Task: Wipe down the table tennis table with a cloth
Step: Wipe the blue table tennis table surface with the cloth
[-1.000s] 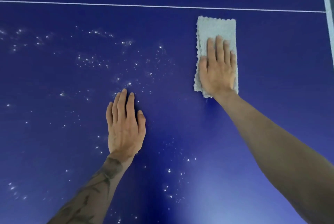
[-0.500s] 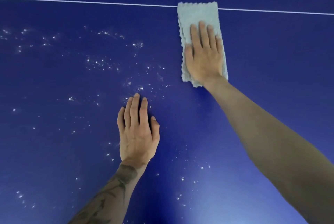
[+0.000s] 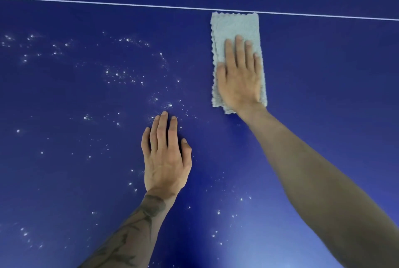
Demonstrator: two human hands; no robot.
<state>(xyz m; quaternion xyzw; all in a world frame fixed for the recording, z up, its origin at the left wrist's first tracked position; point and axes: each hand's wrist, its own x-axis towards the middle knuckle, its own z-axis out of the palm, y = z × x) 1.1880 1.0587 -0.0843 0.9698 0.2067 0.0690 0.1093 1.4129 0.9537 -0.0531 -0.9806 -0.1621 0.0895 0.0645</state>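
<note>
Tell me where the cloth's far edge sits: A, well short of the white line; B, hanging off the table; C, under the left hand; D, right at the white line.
D: the cloth, flat under the right hand, has its far edge meeting the white line; the left hand rests apart on the bare table.

Recreation setting, judged from the playing surface alone. A deep blue counter (image 3: 323, 95) fills the whole view, crossed by one thin white line (image 3: 108, 4) (the marking of a table tennis table) and scattered with pale specks (image 3: 169, 105).
</note>
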